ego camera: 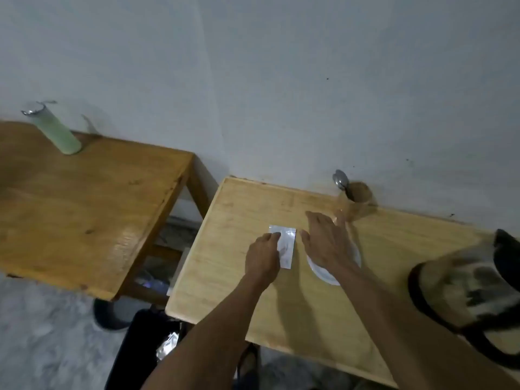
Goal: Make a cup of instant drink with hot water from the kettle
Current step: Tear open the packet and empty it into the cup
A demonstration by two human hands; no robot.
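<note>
A silvery white drink sachet lies flat on the light wooden table. My left hand rests on its left edge, fingertips touching the packet; whether it grips is unclear. My right hand hovers spread just right of the sachet, over a white round lid or saucer. A clear glass cup with a metal spoon standing in it is at the table's back edge by the wall. The kettle, dark-rimmed, fills the right edge of the view.
A darker wooden table stands to the left with a pale green bottle at its back by the wall. A dark bin with a shiny wrapper sits on the floor below the gap.
</note>
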